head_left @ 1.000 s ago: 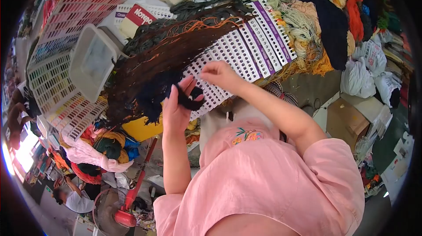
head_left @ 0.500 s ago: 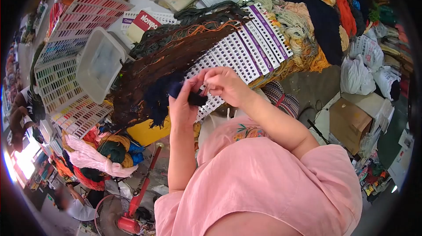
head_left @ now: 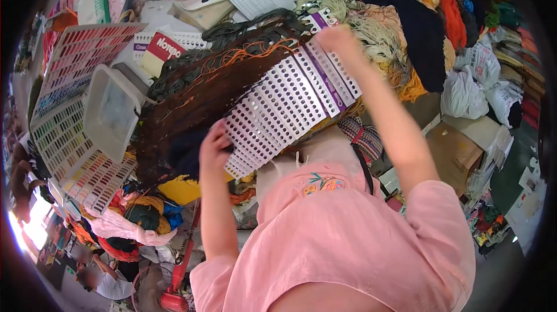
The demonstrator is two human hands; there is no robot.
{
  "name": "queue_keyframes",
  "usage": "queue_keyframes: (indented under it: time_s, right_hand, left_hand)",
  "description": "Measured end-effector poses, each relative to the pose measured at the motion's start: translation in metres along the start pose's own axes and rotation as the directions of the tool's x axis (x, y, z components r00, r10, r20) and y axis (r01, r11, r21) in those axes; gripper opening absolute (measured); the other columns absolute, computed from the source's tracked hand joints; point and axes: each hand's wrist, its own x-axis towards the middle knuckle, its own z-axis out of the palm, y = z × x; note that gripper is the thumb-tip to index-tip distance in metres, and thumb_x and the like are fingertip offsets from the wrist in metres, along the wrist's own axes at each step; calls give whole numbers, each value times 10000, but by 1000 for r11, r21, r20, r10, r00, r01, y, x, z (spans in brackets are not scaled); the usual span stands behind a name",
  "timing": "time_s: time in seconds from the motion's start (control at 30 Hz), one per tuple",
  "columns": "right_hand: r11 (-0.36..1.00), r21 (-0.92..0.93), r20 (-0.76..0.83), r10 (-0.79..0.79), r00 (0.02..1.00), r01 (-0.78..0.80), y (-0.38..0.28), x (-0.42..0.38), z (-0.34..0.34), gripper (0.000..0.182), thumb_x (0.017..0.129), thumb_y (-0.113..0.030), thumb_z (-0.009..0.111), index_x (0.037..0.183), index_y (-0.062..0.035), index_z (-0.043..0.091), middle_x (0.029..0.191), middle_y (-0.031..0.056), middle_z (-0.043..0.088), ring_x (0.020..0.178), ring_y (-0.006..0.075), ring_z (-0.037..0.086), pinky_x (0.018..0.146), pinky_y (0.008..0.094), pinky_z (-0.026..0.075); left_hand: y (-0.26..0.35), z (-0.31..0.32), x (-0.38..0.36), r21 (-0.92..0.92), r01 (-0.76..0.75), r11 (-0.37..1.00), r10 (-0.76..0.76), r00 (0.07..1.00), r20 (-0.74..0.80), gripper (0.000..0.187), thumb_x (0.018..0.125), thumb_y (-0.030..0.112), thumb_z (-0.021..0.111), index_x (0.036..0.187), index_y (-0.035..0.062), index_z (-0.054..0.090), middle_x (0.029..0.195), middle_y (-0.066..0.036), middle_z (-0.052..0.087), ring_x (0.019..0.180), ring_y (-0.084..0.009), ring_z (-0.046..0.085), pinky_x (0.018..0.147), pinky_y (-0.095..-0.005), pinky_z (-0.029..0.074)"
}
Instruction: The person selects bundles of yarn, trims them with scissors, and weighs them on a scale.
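Okay, right hand point(head_left: 337, 40) has moved up to the white-and-purple punched card strips point(head_left: 281, 103), curled left hand point(head_left: 214, 146) sits by dark navy yarn point(head_left: 187, 154); they're split up, can't tell either grip.

Cards point(head_left: 275, 106) between yarns point(head_left: 194, 94), notebook point(head_left: 163, 54) behind (left)

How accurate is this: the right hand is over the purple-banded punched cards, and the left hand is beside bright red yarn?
Wrong on the yarn: the left hand is beside dark navy yarn, not bright red, as the head view shows. The right hand is over the purple-banded punched cards.
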Motion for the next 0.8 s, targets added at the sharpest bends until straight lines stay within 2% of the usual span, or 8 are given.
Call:
queue_keyframes:
  time_s: [0.07, 0.13, 0.2, 0.33, 0.5, 0.63, 0.7, 0.8]
  right_hand:
    - [974, -183, 27, -128, 991, 130, 43, 8, 63, 86, 668, -129, 567, 675, -46, 587, 604, 57, 549, 569, 141, 525, 538, 259, 419]
    - [921, -307, 73, -228, 971, 239, 62, 4, 91, 95, 648, -128, 537, 657, -40, 572, 624, 106, 544, 618, 262, 537, 562, 322, 430]
    - [814, -434, 90, -387, 917, 386, 81, 0, 98, 182, 643, -142, 543, 769, -12, 553, 748, 136, 501, 740, 298, 489, 646, 364, 405]
    - [633, -548, 322, -443, 837, 546, 77, -11, 91, 450, 584, -184, 625, 965, 4, 479, 946, 134, 442, 849, 297, 444, 734, 360, 371]
    - [753, -457, 277, -386, 880, 474, 77, -3, 89, 310, 526, -98, 566, 827, -25, 547, 842, 109, 473, 787, 259, 483, 677, 334, 407]
    - [810, -427, 187, -356, 915, 402, 79, -4, 92, 322, 557, -99, 575, 868, -24, 535, 840, 120, 477, 802, 271, 483, 690, 336, 408]
    - [846, -371, 116, -366, 923, 382, 87, -3, 91, 249, 624, -77, 553, 865, -17, 537, 824, 117, 488, 759, 257, 500, 663, 316, 414]
    - [959, -159, 206, -202, 958, 236, 78, 2, 86, 143, 680, -22, 499, 810, 10, 551, 756, 87, 531, 646, 162, 508, 613, 244, 411]
  left_hand:
    - [-33, 69, 41, 260, 11, 966, 50, 973, -226, 215, 804, 92, 453, 993, -11, 469, 839, -69, 539, 494, -44, 369, 450, -161, 325]
    - [-54, 80, 81, 393, -15, 920, 122, 961, -248, 168, 797, 70, 442, 926, -19, 502, 879, -111, 556, 559, -93, 459, 489, -201, 382]
    - [-62, 90, 104, 513, 47, 857, 102, 961, -258, 117, 764, 20, 454, 861, -26, 501, 748, -91, 552, 587, -136, 524, 459, -216, 382]
    - [-63, 102, 115, 637, 52, 769, 155, 952, -264, 159, 762, 48, 490, 888, -49, 494, 664, -61, 543, 426, -76, 421, 376, -189, 329]
    - [-72, 106, 120, 630, -40, 775, 229, 948, -220, 115, 764, 66, 508, 816, -36, 514, 594, -27, 505, 407, -62, 389, 366, -192, 296]
    - [-70, 104, 120, 758, -50, 650, 384, 883, -271, 66, 770, 80, 511, 783, 18, 531, 587, -13, 507, 418, -55, 378, 374, -190, 280]
    - [-51, 101, 107, 292, -146, 945, 245, 908, -339, 89, 783, 131, 522, 827, 55, 534, 719, -18, 552, 427, -23, 354, 371, -164, 265]
    - [-28, 98, 93, -339, -38, 940, 23, 999, -49, 140, 806, 81, 454, 930, 62, 519, 726, -15, 553, 375, 12, 318, 333, -112, 241]
